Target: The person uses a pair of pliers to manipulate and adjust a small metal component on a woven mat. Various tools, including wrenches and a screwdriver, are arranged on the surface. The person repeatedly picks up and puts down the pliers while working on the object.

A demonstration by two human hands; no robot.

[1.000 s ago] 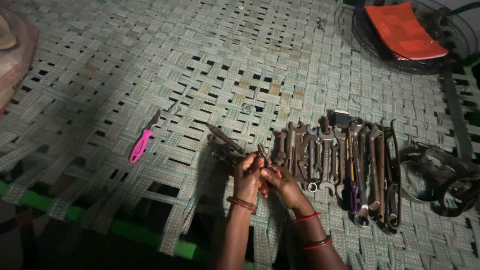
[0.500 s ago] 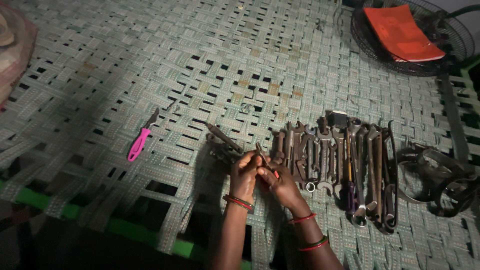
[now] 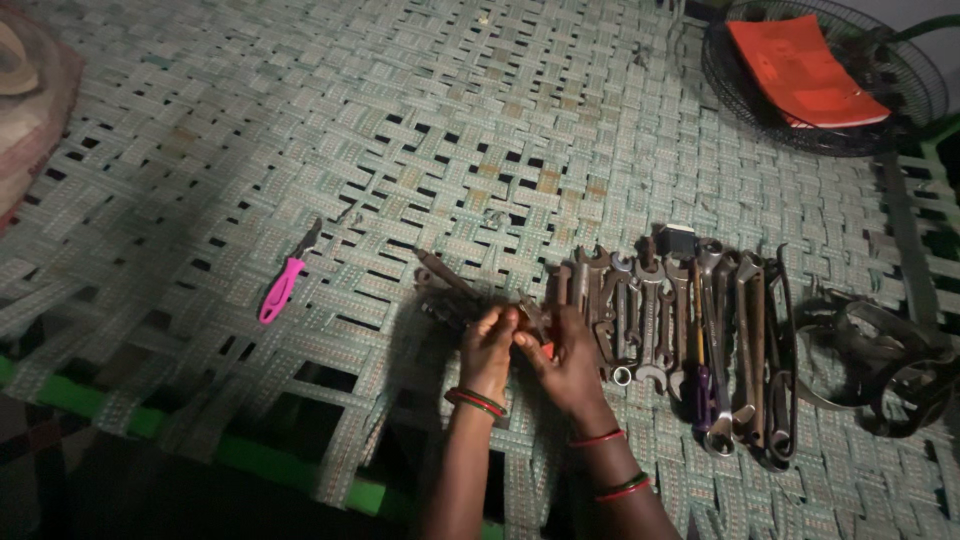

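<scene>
My left hand and my right hand meet over the woven strap surface, fingers pinched together on a small dark metal tool held between them. A small pile of dark metal tools lies just left of my left hand. To the right of my right hand a row of rusty spanners lies side by side. Bangles ring both wrists.
A pink-handled screwdriver lies to the left. A purple-handled tool rests among the spanners. Curved metal bands sit at the far right. A round wire fan guard holding an orange book is at top right. A green frame edge runs along the front.
The hands stay together on the small tool with slight finger shifts. The view has drifted a little, so everything sits slightly further left and higher.
</scene>
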